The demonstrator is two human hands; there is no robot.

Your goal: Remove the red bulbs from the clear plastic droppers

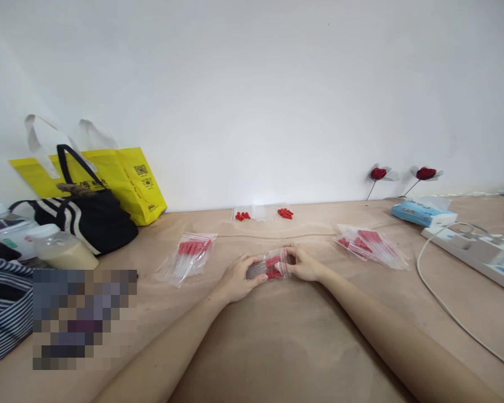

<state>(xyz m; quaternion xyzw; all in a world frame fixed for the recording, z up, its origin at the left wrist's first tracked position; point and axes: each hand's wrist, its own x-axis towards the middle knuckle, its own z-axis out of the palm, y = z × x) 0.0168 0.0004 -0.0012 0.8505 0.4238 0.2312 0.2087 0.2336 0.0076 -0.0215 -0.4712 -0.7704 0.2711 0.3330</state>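
Between my hands, in the middle of the table, is a clear plastic bag [272, 265] with red-capped clear tubes inside. My left hand [240, 277] is closed round its left end, thumb in front and fingers behind. At the bag's right end, my right hand [301, 264] grips the edge, where a red zip line shows. Another bag of red-topped tubes [192, 252] lies to the left of my hands. To the right lies a similar bag [372, 246], its red tops toward the back.
Loose red caps [285, 213] lie on clear plastic by the wall. At left stand a yellow bag [130, 184], a black bag [113, 221] and a jar [65, 249]. At right are a blue tissue pack [422, 211], a power strip [443, 242] and a white cable [439, 302].
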